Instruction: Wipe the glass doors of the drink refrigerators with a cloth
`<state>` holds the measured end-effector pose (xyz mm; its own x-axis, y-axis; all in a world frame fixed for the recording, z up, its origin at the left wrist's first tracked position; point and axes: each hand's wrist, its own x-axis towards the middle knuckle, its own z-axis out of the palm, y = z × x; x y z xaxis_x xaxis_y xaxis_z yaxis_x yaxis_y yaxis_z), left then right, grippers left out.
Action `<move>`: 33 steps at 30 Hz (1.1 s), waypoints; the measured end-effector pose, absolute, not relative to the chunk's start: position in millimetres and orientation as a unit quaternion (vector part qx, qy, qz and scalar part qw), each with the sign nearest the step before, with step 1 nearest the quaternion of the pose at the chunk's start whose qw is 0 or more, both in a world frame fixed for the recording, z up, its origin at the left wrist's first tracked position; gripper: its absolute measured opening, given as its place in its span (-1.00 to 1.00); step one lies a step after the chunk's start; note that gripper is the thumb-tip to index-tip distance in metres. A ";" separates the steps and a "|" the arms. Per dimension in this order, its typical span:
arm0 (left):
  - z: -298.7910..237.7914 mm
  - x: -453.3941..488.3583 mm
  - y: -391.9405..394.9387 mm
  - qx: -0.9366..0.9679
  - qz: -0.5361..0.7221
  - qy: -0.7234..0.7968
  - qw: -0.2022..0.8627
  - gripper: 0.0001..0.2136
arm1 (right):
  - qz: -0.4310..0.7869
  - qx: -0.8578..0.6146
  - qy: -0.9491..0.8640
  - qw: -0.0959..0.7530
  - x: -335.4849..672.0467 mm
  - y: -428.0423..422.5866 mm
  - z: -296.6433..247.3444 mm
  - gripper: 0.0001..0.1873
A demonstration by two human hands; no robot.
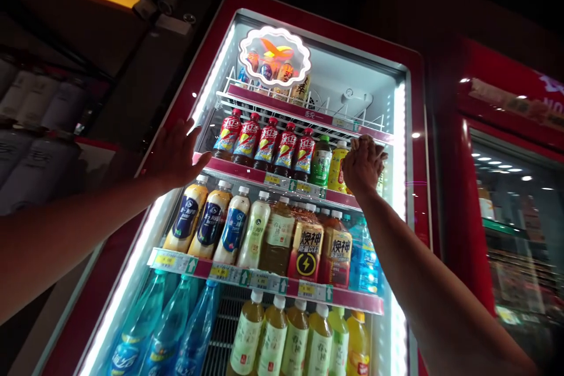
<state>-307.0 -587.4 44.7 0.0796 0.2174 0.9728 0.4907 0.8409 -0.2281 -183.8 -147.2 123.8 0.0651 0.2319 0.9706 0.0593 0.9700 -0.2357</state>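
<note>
A tall, lit drinks fridge with a red frame (339, 26) and a glass front stands before me. My right hand (360, 171) is raised to the glass at the right, its fingers closed over a crumpled, light-coloured cloth (366, 148). Behind the glass near it are a yellow-labelled bottle (337, 164) and a green-labelled bottle (322, 161). My left hand (176, 155) is open with fingers spread at the fridge's left frame; whether it touches the frame I cannot tell. Several red-labelled bottles (268, 144) stand on the shelf between my hands.
Lower shelves hold cream-coloured bottles (220, 217), amber drinks (306, 247), large blue bottles (170, 323) and green-labelled tea bottles (275, 335). A glowing scalloped sign (274, 57) is on the upper glass. Another red fridge (476, 205) stands right; pale containers (35, 158) are shelved left.
</note>
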 end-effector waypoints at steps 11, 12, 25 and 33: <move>47.6 -286.9 -596.5 -0.208 -0.121 -0.740 0.628 -0.28 | -0.004 -0.051 -0.686 0.726 -227.3 -282.6 115.7 -0.28; 48.2 -286.5 -601.1 -0.214 -0.111 -0.744 0.623 -0.28 | -0.012 -0.042 -0.684 0.728 -231.8 -295.7 114.7 -0.28; 34.7 -299.4 -658.6 -0.325 -0.050 -0.727 0.603 -0.42 | -0.062 0.095 -0.693 0.712 -271.0 -439.2 108.1 -0.32; 34.0 -295.8 -660.6 -0.348 -0.081 -0.678 0.642 -0.70 | -0.094 0.157 -0.732 0.657 -282.3 -512.0 112.5 -0.36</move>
<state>-295.8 -660.6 34.0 0.0678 0.3678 0.9274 0.5768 0.7440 -0.3372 -282.3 -512.0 112.5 -0.0880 -0.3532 0.9314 -0.1073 0.9330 0.3436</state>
